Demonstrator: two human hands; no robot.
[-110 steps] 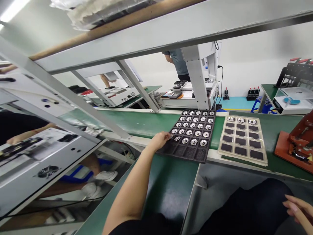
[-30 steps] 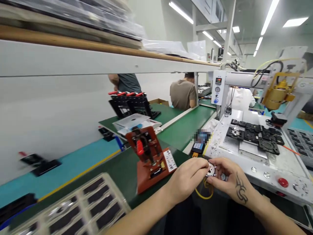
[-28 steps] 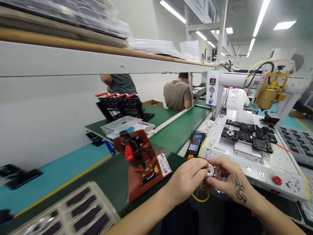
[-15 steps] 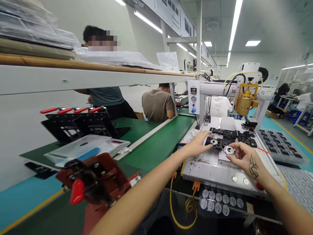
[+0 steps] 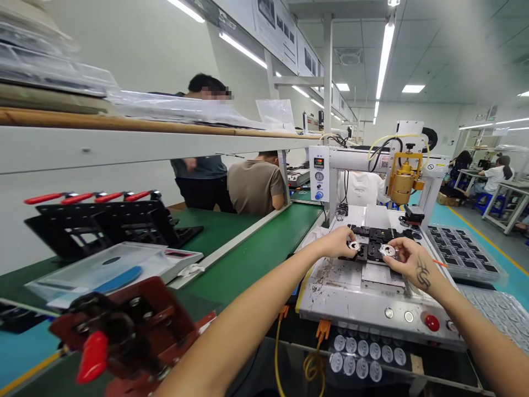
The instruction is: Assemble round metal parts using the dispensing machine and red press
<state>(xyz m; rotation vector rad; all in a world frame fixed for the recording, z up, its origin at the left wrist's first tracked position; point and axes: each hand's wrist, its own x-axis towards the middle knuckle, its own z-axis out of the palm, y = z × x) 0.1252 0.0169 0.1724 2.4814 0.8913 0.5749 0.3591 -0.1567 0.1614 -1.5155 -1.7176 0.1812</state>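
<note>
My left hand (image 5: 339, 242) is closed in a pinch on a small round metal part (image 5: 354, 246) at the left of the black fixture (image 5: 375, 237). In my right hand (image 5: 408, 261), thumb and fingers grip a second round metal part (image 5: 388, 251) by its edge, just over the front of the fixture. Both parts are silvery discs with dark openings in the middle. The fixture lies on the white bed of a benchtop machine (image 5: 330, 302), and my fingers cover some of it.
A gold dispensing head (image 5: 401, 182) hangs above the bed's back. Trays of black parts (image 5: 467, 253) and clear discs (image 5: 496, 309) stand at right. A red clamp jig (image 5: 136, 325) is at front left, beside a green bench (image 5: 256, 253). Two co-workers are behind the shelf.
My left fingers have closed from a spread pose onto the disc at the fixture's left. My right hand has brought its disc closer over the fixture. The whole view has shifted slightly.
</note>
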